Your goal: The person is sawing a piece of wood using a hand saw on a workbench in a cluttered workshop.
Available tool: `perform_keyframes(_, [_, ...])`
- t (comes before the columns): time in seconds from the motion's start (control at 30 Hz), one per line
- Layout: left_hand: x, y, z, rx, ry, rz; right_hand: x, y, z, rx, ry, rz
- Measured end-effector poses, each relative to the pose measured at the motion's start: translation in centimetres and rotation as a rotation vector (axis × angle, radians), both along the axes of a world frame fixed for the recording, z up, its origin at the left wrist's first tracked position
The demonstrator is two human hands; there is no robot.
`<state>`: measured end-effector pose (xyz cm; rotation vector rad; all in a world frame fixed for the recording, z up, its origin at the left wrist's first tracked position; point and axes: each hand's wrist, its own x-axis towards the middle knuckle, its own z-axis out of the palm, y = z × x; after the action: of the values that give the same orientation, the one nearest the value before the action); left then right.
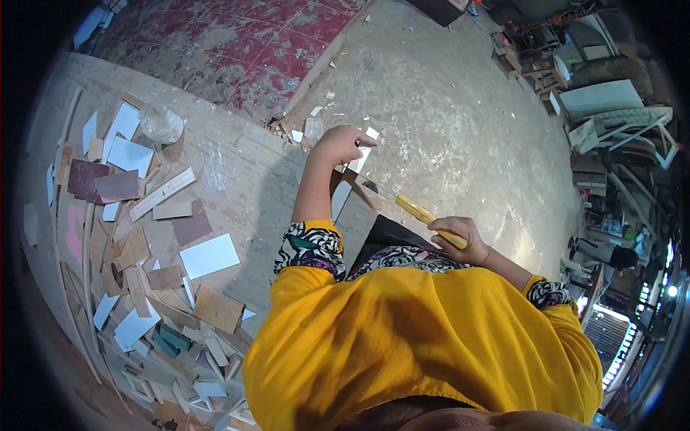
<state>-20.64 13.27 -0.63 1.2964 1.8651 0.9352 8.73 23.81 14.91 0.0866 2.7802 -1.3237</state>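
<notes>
My right hand [460, 241] is wrapped round the yellow handle of a slim tool [415, 208]. A thin metal shaft runs from the handle toward my left hand; whether it is a blade or a rod is too small to tell. With its fingers bent, my left hand [339, 146] grips a narrow white-faced board strip [359, 159] at the edge of the wooden work surface. The shaft's tip meets the strip just below those fingers. Another pale strip [341, 197] lies beside my left forearm. Part of the held strip is hidden by my fingers.
On the wooden surface [237, 154] to my left lie many offcuts, including a white panel [210, 256] and brown boards [118, 185]. A clear plastic container [162, 126] stands among them. Concrete floor [445, 129] spreads ahead; stacked furniture parts [604, 100] line the right.
</notes>
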Motion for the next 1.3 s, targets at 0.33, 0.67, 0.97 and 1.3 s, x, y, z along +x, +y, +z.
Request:
perform_keyframes(0.33, [-1.5, -0.7, 4.1, 0.414, 0.073, 0.748, -2.3, -0.5, 3.4, -0.163, -0.095, -0.114])
perform_keyframes(0.67, [-1.0, -0.3, 1.8, -0.073, -0.124, 0.355, -9.1, -3.4, 8.2, 0.016, -0.175, -0.023])
perform_keyframes(0.97, [-1.5, -0.4, 0.2, -0.154, -0.344, 0.011, -12.3, -3.2, 9.0, -0.018, -0.368, 0.049])
perform_keyframes(1.3, [-1.3, -0.6, 2.2, -0.124, -0.424, 0.015, -10.6, -4.1, 6.4, -0.097, -0.254, -0.032])
